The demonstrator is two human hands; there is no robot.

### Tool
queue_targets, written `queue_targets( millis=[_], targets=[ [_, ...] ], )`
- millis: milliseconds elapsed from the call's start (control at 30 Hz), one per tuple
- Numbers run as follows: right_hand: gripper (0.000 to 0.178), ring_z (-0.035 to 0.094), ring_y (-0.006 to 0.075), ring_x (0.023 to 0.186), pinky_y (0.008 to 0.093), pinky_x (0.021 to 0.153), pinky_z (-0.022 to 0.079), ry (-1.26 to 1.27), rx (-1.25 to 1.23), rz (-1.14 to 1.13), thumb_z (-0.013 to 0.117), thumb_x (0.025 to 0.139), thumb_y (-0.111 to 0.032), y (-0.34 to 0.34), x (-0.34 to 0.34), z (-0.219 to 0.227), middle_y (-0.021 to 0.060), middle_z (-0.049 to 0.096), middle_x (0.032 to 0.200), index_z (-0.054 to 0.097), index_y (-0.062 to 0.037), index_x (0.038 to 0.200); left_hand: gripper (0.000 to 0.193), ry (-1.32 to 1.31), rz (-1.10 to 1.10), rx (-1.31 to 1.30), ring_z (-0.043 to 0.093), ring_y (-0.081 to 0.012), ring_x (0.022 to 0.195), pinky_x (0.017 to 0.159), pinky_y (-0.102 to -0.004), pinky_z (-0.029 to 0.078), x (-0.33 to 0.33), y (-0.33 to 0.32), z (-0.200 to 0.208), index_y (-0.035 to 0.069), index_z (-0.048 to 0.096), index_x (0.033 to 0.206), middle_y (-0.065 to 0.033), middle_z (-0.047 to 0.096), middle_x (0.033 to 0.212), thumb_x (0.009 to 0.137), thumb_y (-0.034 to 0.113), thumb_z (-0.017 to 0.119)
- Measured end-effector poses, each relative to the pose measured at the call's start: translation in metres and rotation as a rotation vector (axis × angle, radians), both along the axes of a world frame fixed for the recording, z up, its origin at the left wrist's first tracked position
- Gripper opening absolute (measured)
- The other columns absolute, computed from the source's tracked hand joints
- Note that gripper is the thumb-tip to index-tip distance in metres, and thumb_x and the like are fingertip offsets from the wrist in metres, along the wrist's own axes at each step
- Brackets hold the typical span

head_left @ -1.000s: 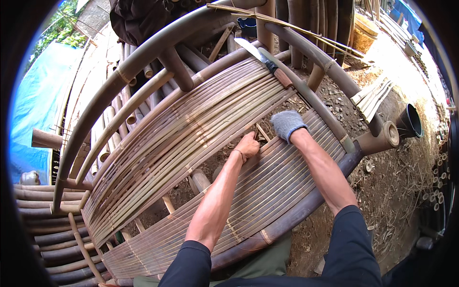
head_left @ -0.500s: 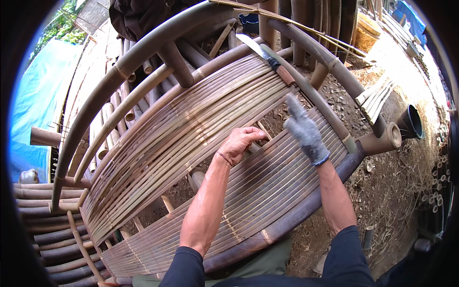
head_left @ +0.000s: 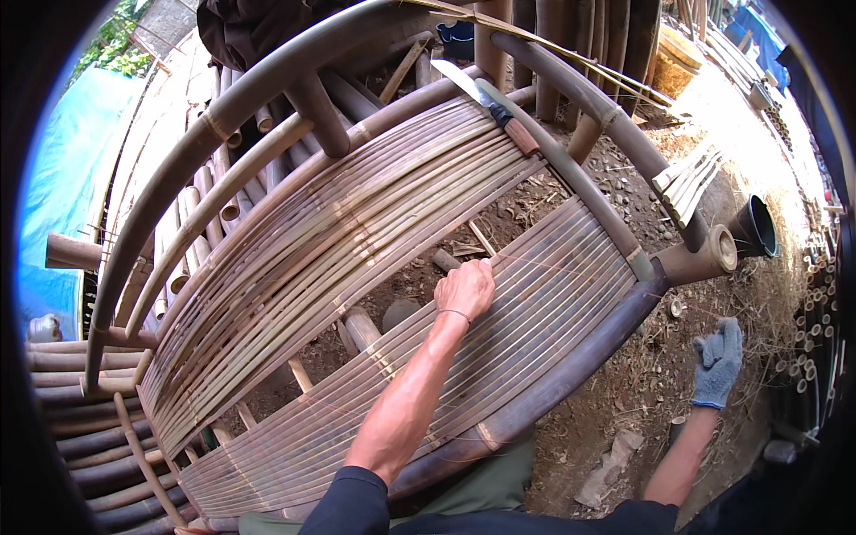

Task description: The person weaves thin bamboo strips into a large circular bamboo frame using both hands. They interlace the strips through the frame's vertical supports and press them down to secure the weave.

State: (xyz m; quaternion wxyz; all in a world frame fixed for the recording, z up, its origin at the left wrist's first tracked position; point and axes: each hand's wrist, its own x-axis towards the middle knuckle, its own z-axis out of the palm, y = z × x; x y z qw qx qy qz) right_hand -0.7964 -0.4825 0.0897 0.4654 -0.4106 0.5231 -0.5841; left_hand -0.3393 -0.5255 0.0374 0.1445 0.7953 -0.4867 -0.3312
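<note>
1. The fisheye rim blacks out the corners, and both upper arms are cut off at the lower edge of the frame.
2. The ground under the bamboo frame [head_left: 374,259] shows only through the gap between its two bands of slats; what lies there is hard to make out beyond dirt and short bamboo stubs.
3. The left hand [head_left: 465,289], bare, sits at the centre of the frame on the upper edge of the lower band of slats [head_left: 499,348]. Its fingers curl over that edge, so the fingertips are hidden and I cannot tell whether the grip pinches a slat or just presses on it.
4. The right hand [head_left: 718,361], in a grey glove, hangs at the right of the frame, well apart from the slats, above the dirt. Its fingers are loosely spread and hold nothing.
5. A knife [head_left: 486,100] with a wooden handle lies on the curved pole at the upper centre, away from both hands.
</note>
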Motion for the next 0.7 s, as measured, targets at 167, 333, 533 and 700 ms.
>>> queue_targets(
  millis=[167,333,533,700],
  targets=[
    [0.04,0.058,0.0305,0.115,0.0428,0.1,0.045,1.992,0.108,-0.279,0.068,0.089,-0.018,0.014,-0.007,-0.012,0.0165,0.064,0.119,0.06,-0.0039,0.125,0.046,-0.03,-0.039,-0.036,0.065,-0.0461,0.097,0.088,-0.0551,0.048,-0.001,0.002,-0.002,0.01,0.07,0.099,-0.0239,0.07,0.099,0.101,0.044,0.039],
    [0.047,0.054,0.0333,0.119,0.0439,0.105,0.042,1.345,-0.413,0.234,0.075,0.08,-0.022,-0.043,0.192,-0.015,0.0163,0.06,0.123,0.063,-0.0076,0.123,0.045,-0.04,-0.07,-0.016,0.065,-0.044,0.096,0.086,-0.0533,0.048,0.011,0.005,-0.007,0.01,0.068,0.099,-0.022,0.071,0.098,0.101,0.044,0.039],
    [0.035,0.061,0.0391,0.104,0.0488,0.087,0.05,1.527,-0.255,0.586,0.066,0.088,-0.033,-0.1,0.293,-0.056,0.0176,0.063,0.115,0.064,-0.003,0.106,0.042,-0.098,-0.114,-0.006,0.066,-0.0446,0.096,0.088,-0.0556,0.048,-0.002,-0.002,-0.003,0.01,0.062,0.11,-0.0256,0.07,0.098,0.101,0.041,0.035],
    [0.034,0.065,0.0386,0.085,0.0502,0.078,0.051,1.343,-0.064,0.962,0.058,0.095,-0.034,-0.096,0.278,-0.05,0.0207,0.065,0.099,0.064,0.0,0.096,0.039,-0.075,-0.092,-0.022,0.066,-0.0455,0.095,0.086,-0.055,0.049,0.001,0.002,0.002,0.012,0.058,0.115,-0.0252,0.071,0.096,0.1,0.04,0.036]
  ],
)
